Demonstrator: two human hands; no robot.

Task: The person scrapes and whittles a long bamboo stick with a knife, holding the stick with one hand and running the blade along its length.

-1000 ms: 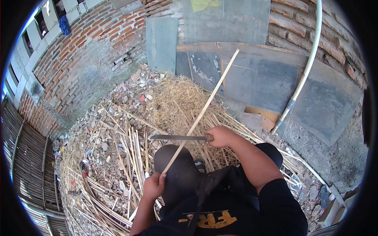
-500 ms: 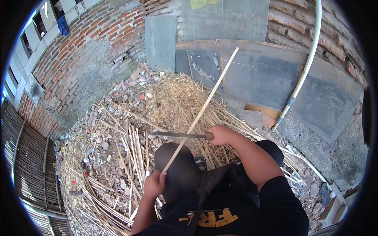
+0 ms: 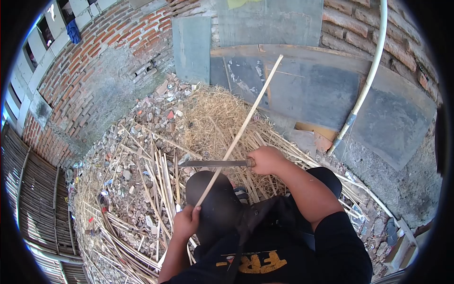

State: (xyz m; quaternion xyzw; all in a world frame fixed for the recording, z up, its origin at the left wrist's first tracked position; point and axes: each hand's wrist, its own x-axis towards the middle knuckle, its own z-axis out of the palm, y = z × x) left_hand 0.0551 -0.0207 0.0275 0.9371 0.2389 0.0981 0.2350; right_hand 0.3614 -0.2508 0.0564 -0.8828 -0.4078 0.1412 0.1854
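Note:
A long pale bamboo strip [image 3: 247, 120] slants up and to the right, its lower end held in my left hand [image 3: 187, 221] beside my left knee. My right hand [image 3: 266, 160] is wrapped round the handle of a long knife [image 3: 210, 164]. The blade points left and crosses the strip above the knee. Whether the edge touches the strip cannot be made out. Beyond the blade lies a heap of thin shavings [image 3: 213, 113].
Split bamboo strips [image 3: 163, 182] lie over rubble [image 3: 130, 142] at the left. Grey panels [image 3: 312, 94] lean on the brick wall ahead. A white pipe [image 3: 373, 75] runs down at the right, and a slatted bamboo panel [image 3: 40, 199] stands far left.
The top of the bamboo strip has shifted slightly left and up. The knife still lies across the strip, with only slight movement of my right hand.

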